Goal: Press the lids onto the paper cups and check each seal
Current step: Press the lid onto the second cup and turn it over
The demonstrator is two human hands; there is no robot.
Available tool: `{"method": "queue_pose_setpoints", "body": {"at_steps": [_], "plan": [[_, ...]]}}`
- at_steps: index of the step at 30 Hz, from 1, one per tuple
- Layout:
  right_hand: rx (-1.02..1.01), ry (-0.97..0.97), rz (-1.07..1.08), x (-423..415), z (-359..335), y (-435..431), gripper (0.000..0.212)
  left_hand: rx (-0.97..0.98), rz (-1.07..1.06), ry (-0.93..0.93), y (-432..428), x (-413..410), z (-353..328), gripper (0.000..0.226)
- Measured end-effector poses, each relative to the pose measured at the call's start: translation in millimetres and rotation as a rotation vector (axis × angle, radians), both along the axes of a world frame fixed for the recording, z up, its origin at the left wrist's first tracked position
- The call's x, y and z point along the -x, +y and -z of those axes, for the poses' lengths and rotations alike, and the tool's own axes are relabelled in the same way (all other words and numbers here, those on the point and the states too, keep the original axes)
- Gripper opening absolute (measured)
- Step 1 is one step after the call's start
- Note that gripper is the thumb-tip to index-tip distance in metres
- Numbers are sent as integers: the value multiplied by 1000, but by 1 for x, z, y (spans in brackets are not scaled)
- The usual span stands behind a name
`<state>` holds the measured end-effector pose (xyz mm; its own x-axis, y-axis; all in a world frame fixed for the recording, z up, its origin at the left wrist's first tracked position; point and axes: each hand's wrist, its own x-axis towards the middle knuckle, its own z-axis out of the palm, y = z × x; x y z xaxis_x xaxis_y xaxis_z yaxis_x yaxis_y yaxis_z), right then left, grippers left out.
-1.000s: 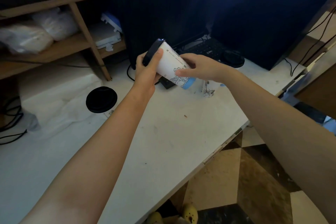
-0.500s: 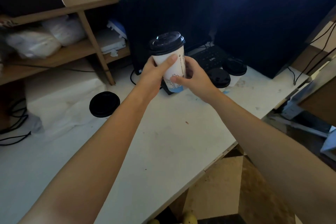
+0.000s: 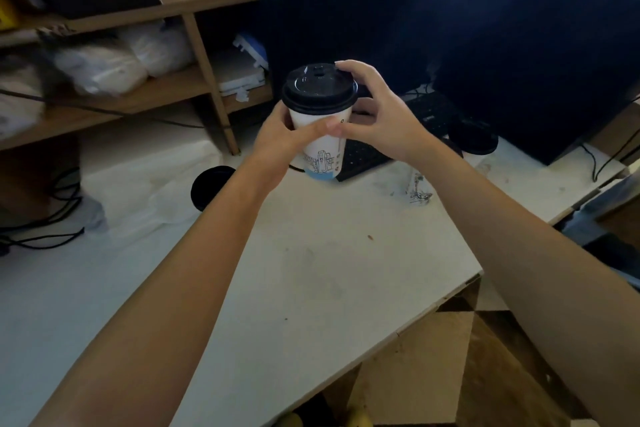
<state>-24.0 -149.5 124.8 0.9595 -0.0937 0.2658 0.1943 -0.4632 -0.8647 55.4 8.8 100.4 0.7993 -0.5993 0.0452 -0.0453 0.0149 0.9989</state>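
The paper cup (image 3: 322, 152) stood upright in the air above the white surface (image 3: 311, 274), in front of the keyboard (image 3: 433, 111), with the black lid (image 3: 318, 88) seated on its rim. Its white wall carried a dark line drawing of buildings over a pale blue band at the base. A small mark just under the lid was too tiny to read, and no brand name could be made out.

The left hand (image 3: 284, 142) gripped the cup's wall from the near side, thumb laid across the front. The right hand (image 3: 381, 121) curled round the far side just below the lid, its thumb meeting the left thumb on the wall and its forefinger arched up onto the lid's far edge.

A second before, the cup had lain tipped on its side between the hands. Half a second before, it was upright but both hands held the wall only. Since then the right forefinger had climbed to the lid.

A loose black lid (image 3: 207, 184) lay on the surface to the left, and another lidded cup (image 3: 474, 137) stood by the keyboard at right, under the dark monitor (image 3: 346, 35).
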Motion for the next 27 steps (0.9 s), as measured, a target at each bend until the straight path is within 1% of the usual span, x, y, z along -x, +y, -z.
{"method": "queue_pose_setpoints", "body": {"at_steps": [2,4,9,12,14,18,21,25,27], "plan": [[-5,-31,-4,-6,1,13,73,-3,-18,-7,13,-2,-2,67],[-26,-58,-27,-13,1,28,73,-3,-45,-25,29,-4,-7,67],[-68,-103,-142,-36,-7,72,75,1,-140,-61,80,-14,-19,63],[-94,-107,-212,-49,-8,104,76,14,-181,-65,118,-18,-22,68],[-113,-105,-257,-56,-3,127,77,-19,-226,-61,144,-17,-21,69],[-144,-83,-320,-62,17,175,77,-100,-300,-64,198,-11,-5,71],[-153,-72,-344,-61,39,207,76,-162,-359,-30,229,-2,12,63],[-181,-32,-375,-58,81,236,77,-219,-355,27,258,6,47,76],[-180,11,-362,-57,104,243,81,-233,-327,54,264,9,67,78]]}}
